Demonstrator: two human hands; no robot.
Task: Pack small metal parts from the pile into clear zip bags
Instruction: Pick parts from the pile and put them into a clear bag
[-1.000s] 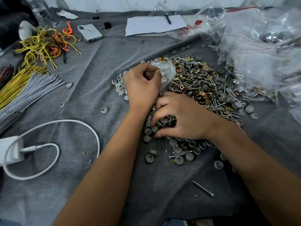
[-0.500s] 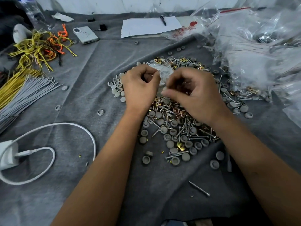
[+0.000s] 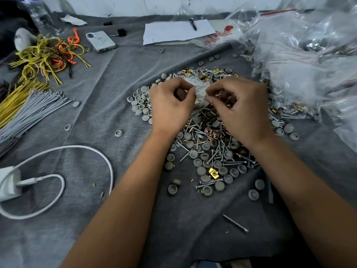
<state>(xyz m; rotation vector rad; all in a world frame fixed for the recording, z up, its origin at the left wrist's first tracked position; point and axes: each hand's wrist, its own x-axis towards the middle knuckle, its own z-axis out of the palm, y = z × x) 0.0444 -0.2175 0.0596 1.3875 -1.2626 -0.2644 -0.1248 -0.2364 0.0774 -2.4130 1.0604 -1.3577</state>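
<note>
Head view: two bare forearms reach in from 6 o'clock over a tabletop (image 3: 119, 78) draped in grey cloth. The left hand (image 3: 171, 105) and right hand (image 3: 244, 111) meet at centre, each with curled fingers pinching one small clear zip bag (image 3: 200, 91) held between them, just above the pile of metal parts (image 3: 208, 144). The pile, made of screws, grey round caps and brass clips, spreads from centre toward 5 o'clock. At 2 o'clock lies a heap of filled clear bags (image 3: 301, 60). At 12 o'clock, a white sheet of paper (image 3: 173, 33) with a pen (image 3: 193, 24) on it. At 10 o'clock, yellow and orange wires (image 3: 46, 57) and a white phone (image 3: 100, 41). At 8 o'clock, a white charger with cable (image 3: 11, 182)
</note>
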